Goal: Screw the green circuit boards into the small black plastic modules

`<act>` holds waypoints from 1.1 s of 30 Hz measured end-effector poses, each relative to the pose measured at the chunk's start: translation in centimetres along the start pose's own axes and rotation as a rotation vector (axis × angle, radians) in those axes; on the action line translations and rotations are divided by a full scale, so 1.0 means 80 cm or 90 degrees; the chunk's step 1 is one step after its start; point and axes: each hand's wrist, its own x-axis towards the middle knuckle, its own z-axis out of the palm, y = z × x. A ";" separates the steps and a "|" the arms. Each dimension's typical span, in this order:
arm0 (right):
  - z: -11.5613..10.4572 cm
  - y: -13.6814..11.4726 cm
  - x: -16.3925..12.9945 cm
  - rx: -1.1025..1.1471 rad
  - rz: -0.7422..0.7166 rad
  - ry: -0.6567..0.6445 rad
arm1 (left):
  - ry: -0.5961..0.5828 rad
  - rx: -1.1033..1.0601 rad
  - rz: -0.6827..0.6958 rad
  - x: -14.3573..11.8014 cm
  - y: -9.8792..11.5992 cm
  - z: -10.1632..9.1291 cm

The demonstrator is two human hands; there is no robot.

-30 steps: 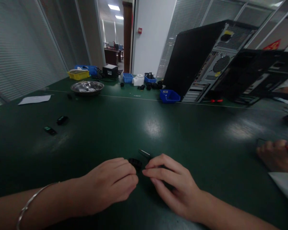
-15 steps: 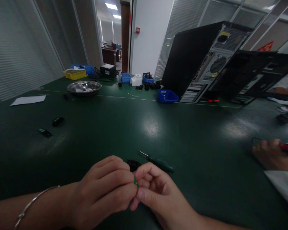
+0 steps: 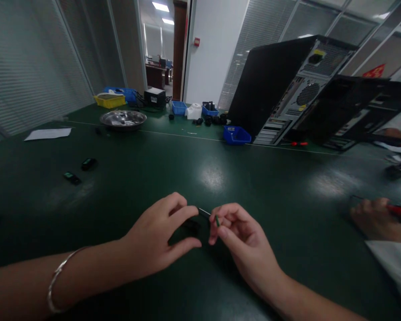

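Observation:
My right hand [image 3: 245, 238] pinches a small green circuit board [image 3: 217, 221], seen nearly edge-on between thumb and fingers. To its left, my left hand [image 3: 165, 232] has thumb and fingers spread with nothing between them. Just beyond those fingers a dark plastic part [image 3: 192, 226] lies on the green table; the hand partly covers it, and I cannot tell whether they touch. Only the thin metal shaft of a screwdriver [image 3: 203, 212] shows, because my right hand blocks its handle.
Two small black devices [image 3: 88, 164] lie on the left, near a sheet of paper [image 3: 48, 133]. A metal dish [image 3: 123, 126], a blue bin [image 3: 236, 135] and a computer tower [image 3: 270, 84] stand toward the back. At right, another person's hand [image 3: 381, 218] holds a red tool.
My left hand has let go of the circuit board and opened, moving forward toward the dark part. My right hand, keeping the board, has shifted right and away from me, covering the screwdriver handle.

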 end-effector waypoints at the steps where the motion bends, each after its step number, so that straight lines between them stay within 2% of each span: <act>1: -0.007 -0.002 0.002 -0.016 -0.009 0.004 | -0.047 -0.001 -0.024 0.002 -0.003 0.002; 3: -0.018 -0.005 0.005 -0.047 -0.027 0.008 | -0.108 -0.019 -0.048 0.004 -0.008 0.006; 5: -0.025 -0.008 0.007 -0.082 -0.043 0.001 | -0.125 -0.050 -0.059 0.005 -0.009 0.009; 12: -0.025 -0.013 0.002 -0.231 -0.074 -0.070 | -0.153 -0.195 -0.052 0.001 0.000 0.012; 16: -0.020 -0.013 0.002 -0.396 -0.129 -0.148 | -0.135 -0.230 -0.118 -0.001 -0.001 0.014; 19: -0.017 -0.010 0.006 -0.457 -0.147 -0.166 | -0.148 -0.234 -0.146 0.000 -0.003 0.015; 24: -0.009 -0.002 0.009 -0.496 -0.085 -0.182 | -0.153 -0.230 -0.153 0.000 -0.002 0.018; 28: -0.001 -0.001 0.004 -0.482 -0.017 -0.179 | -0.153 -0.220 -0.143 -0.004 0.003 0.018; 33: 0.003 -0.003 0.000 -0.460 0.025 -0.174 | -0.164 -0.217 -0.129 -0.007 0.004 0.018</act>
